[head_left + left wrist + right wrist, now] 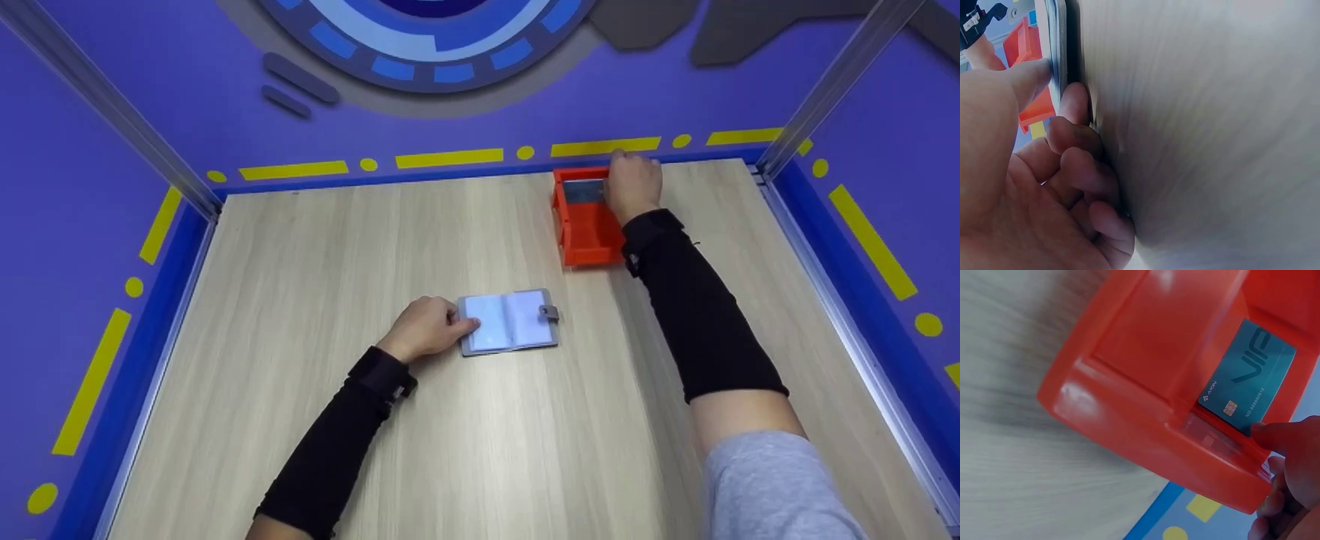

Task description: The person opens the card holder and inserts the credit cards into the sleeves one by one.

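Grey from above, the open card holder [491,322] lay on the bench [330,247]. Left wrist: the left hand [1027,194] pinched its likely pliable edge. Right wrist: the right hand [1299,464], grip unclear, touched a stiff-looking card [1249,377], best lifted edgewise, in the red bin [1140,419].

Just beside the right hand [1300,467], the teal card [1264,360] in the red bin [1129,422] bears "VIP" in large dark letters. In a corner farther from that hand, small white letters read "AION" after a small emblem. A white line starting "NO." begins near the hand; its digits are too blurred to read surely. The band [375,369] behind the left hand [426,328] has an unreadable tag [398,391].
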Demonstrator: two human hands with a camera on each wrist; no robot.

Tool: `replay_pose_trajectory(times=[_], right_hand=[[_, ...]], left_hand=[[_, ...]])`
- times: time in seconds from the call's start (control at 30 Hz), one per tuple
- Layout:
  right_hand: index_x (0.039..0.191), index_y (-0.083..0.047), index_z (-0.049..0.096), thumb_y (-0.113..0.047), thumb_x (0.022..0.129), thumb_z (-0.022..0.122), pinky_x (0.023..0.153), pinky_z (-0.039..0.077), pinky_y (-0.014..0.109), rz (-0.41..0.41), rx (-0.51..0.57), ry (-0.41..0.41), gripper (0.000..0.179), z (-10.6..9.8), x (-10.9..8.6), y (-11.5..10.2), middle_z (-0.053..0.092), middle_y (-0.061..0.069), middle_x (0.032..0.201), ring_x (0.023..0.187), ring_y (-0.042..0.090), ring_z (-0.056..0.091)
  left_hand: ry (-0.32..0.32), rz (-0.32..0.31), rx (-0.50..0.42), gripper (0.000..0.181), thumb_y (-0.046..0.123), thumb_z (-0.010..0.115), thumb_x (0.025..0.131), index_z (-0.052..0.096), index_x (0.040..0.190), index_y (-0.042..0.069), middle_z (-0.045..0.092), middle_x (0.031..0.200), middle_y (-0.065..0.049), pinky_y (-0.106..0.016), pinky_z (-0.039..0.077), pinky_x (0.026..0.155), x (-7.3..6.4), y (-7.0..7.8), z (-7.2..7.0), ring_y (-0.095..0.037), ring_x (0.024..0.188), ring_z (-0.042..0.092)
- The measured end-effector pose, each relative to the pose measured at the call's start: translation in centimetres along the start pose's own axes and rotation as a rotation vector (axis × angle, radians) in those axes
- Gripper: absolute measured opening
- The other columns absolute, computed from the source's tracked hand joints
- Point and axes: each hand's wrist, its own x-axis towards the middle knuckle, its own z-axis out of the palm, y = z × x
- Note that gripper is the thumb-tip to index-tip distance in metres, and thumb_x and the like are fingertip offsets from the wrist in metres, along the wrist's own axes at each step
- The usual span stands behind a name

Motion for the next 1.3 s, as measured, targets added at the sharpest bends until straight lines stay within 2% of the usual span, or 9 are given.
replay_pose_trajectory(times=[0.13, 0.37, 0.6, 0.77, 0.9, 1.1, 1.3], right_hand=[[0.141, 0.009, 0.06, -0.013, 0.109, 0.061, 0.11, 0.051, 0.065, 0.006, -0.005, 0.005, 0.039, 0.0, 0.2, 0.0, 0.071, 0.033, 0.129, 0.114, 0.055, 0.07], [0.147, 0.007, 0.056, -0.013, 0.105, 0.068, 0.107, 0.052, 0.065, 0.01, -0.006, -0.012, 0.048, 0.6, 0.4, 0.1, 0.072, 0.033, 0.127, 0.114, 0.055, 0.07], [0.147, 0.006, 0.056, -0.01, 0.107, 0.061, 0.107, 0.051, 0.064, 0.011, -0.001, -0.026, 0.043, 0.7, 0.6, 0.1, 0.072, 0.033, 0.128, 0.115, 0.054, 0.069], [0.149, 0.004, 0.058, -0.011, 0.107, 0.065, 0.108, 0.051, 0.063, 0.006, -0.004, -0.037, 0.044, 0.2, 0.7, 0.1, 0.072, 0.032, 0.13, 0.117, 0.053, 0.069], [0.145, 0.003, 0.062, -0.013, 0.108, 0.065, 0.108, 0.051, 0.062, 0.002, -0.024, -0.053, 0.04, -0.1, 0.7, 0.2, 0.071, 0.031, 0.132, 0.118, 0.052, 0.068], [0.132, 0.004, 0.071, -0.008, 0.109, 0.059, 0.103, 0.052, 0.063, -0.011, -0.022, -0.034, 0.028, -0.3, 0.8, 0.2, 0.073, 0.031, 0.126, 0.113, 0.052, 0.069], [0.127, 0.003, 0.074, -0.006, 0.108, 0.055, 0.104, 0.053, 0.065, -0.021, -0.034, -0.034, 0.028, -0.6, 0.9, 0.4, 0.074, 0.031, 0.122, 0.113, 0.052, 0.07]], left_hand=[[0.001, 0.0, -0.002, 0.054, 0.053, 0.072, 0.104, 0.052, 0.066, 0.022, 0.046, 0.064, 0.009, -0.03, 0.035, 0.062, 0.1, 0.1, -0.1, -0.013, 0.062, 0.045], [0.005, 0.008, 0.005, 0.054, 0.052, 0.072, 0.105, 0.052, 0.066, 0.022, 0.045, 0.064, 0.01, -0.03, 0.035, 0.063, 0.0, -0.1, 0.1, -0.013, 0.062, 0.045], [0.003, 0.004, -0.002, 0.054, 0.052, 0.073, 0.104, 0.051, 0.065, 0.022, 0.044, 0.063, 0.01, -0.03, 0.035, 0.063, -0.1, -0.1, 0.2, -0.012, 0.062, 0.045], [0.007, 0.005, 0.0, 0.054, 0.052, 0.072, 0.105, 0.051, 0.065, 0.022, 0.044, 0.063, 0.01, -0.03, 0.035, 0.063, 0.1, -0.1, 0.1, -0.012, 0.062, 0.044], [0.008, 0.01, 0.003, 0.054, 0.052, 0.072, 0.105, 0.052, 0.065, 0.022, 0.044, 0.062, 0.01, -0.03, 0.034, 0.062, 0.0, 0.0, 0.1, -0.012, 0.061, 0.044], [0.01, 0.01, 0.004, 0.054, 0.052, 0.072, 0.105, 0.052, 0.065, 0.022, 0.044, 0.062, 0.01, -0.03, 0.034, 0.062, 0.0, 0.0, 0.1, -0.012, 0.061, 0.044], [0.012, 0.006, 0.003, 0.053, 0.051, 0.073, 0.105, 0.052, 0.065, 0.022, 0.045, 0.063, 0.009, -0.03, 0.034, 0.062, 0.1, -0.1, 0.2, -0.013, 0.061, 0.045]])
